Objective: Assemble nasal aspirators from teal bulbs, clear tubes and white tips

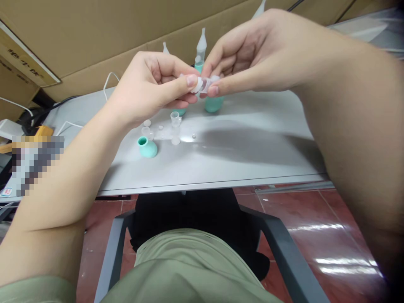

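printing showed only on the cardboard at far left.
a label strip [27, 59] on the cardboard box [94, 29] at the far left carried dark characters, too slanted and small to read. a small card [6, 192] at the near left edge bore a red mark, also unreadable. nothing else legible appeared.

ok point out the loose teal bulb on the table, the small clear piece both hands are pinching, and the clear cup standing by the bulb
teal bulb [147, 147]: head view, on its rounded side below the open neck.
small clear piece [204, 85]: head view, on the middle showing between the thumbs.
clear cup [174, 118]: head view, on its side wall.
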A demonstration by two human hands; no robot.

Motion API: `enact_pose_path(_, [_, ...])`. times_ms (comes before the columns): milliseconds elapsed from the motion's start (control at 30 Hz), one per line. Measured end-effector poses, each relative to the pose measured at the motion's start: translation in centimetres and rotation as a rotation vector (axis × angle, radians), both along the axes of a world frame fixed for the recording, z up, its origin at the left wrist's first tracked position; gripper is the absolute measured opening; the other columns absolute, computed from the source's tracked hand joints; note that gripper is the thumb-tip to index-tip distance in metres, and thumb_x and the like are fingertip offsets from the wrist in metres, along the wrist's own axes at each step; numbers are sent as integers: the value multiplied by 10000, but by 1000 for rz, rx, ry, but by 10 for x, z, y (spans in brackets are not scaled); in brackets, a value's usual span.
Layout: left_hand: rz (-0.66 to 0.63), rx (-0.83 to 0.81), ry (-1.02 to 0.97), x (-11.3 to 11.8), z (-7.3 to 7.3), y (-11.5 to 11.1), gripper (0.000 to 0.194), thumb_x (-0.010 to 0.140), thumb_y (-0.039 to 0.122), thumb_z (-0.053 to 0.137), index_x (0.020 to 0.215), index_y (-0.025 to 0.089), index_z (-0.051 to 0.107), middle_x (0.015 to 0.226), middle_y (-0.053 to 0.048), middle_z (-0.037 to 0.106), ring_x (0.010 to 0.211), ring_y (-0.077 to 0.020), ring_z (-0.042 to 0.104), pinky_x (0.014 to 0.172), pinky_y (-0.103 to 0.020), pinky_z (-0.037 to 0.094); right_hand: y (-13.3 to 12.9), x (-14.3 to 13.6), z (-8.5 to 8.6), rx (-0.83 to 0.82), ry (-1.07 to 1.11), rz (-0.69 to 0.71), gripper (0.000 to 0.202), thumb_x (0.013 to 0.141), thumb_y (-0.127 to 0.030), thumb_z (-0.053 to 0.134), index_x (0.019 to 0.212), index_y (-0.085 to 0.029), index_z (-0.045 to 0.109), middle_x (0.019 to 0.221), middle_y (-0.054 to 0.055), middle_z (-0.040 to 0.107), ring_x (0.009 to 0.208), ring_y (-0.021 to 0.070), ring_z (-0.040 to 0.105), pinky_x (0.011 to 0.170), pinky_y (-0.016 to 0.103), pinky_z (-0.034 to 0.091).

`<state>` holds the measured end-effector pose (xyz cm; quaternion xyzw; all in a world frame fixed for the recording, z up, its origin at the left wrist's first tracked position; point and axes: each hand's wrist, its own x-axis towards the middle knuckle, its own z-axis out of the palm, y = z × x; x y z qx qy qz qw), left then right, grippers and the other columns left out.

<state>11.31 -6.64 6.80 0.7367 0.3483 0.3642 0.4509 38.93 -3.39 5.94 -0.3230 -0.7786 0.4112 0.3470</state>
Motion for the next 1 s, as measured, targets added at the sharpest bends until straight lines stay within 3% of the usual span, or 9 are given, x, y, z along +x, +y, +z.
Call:
enact_pose_path(133, [9,16,3,-3,-1,2,288,981,387,1171,1054,204,961,1038,-50,962,1060,-287,909,1131,-563,767,3,13,7,59,-131,31,338,1116,46,977,1308,-229,1024,912,-81,941,772,62,887,723,93,683])
enact_pose_path(233, [-2,35,42,-6,0,2,231,953,313,1162,1083,231,989,1011,-37,949,1017,-275,892,1071,-535,766,9,22,11,56,-294,50,175,1153,-242,1062,1322,-246,1015,981,-65,948,880,91,923,793,136,676])
enact_pose_path(333, [-30,30,134,-8,2,1,191,947,274,1130,1076,230,996,993,-41,943,964,-263,890,1010,-506,762,18,31,12,-4,-393,90,482,1021,-597,1158,1300,-238,999,1123,-30,964,1045,180,957,936,267,732])
enact_pose_path(433, [-96,10,200,-8,2,-1,117,1011,196,1023,1123,220,997,1018,-54,952,925,-240,886,958,-479,768,26,40,8,-38,-462,140,686,886,-803,1170,1277,-262,1012,1193,-4,973,1074,219,950,879,304,709])
enact_pose_path(567, [-83,28,272,-5,2,-4,127,985,193,997,1103,236,978,1004,-48,941,898,-253,897,840,-428,756,31,44,4,-84,-558,152,594,900,-745,1154,1250,-284,1021,1215,8,980,1074,259,950,838,340,681])
enact_pose_path(667, [-84,61,275,-1,3,-7,141,966,178,983,1093,239,988,984,-47,927,885,-244,894,797,-387,711,30,41,3,-74,-661,97,447,997,-598,1119,1281,-268,1018,1217,4,976,1048,258,932,994,419,711])
enact_pose_path(767, [-93,62,286,0,1,-8,178,952,177,983,1117,245,997,963,-56,917,873,-251,872,793,-400,694,29,39,3,-68,-723,67,424,1056,-572,1089,1335,-263,1010,1270,10,974,1093,271,930,1162,493,708])
enact_pose_path(1000, [-156,116,399,9,3,-9,146,946,198,970,1064,279,1001,1011,-58,925,873,-247,810,838,-439,658,30,39,3,-82,-745,45,407,1051,-537,1087,1353,-274,1011,1346,18,975,1191,323,947,1281,569,714])
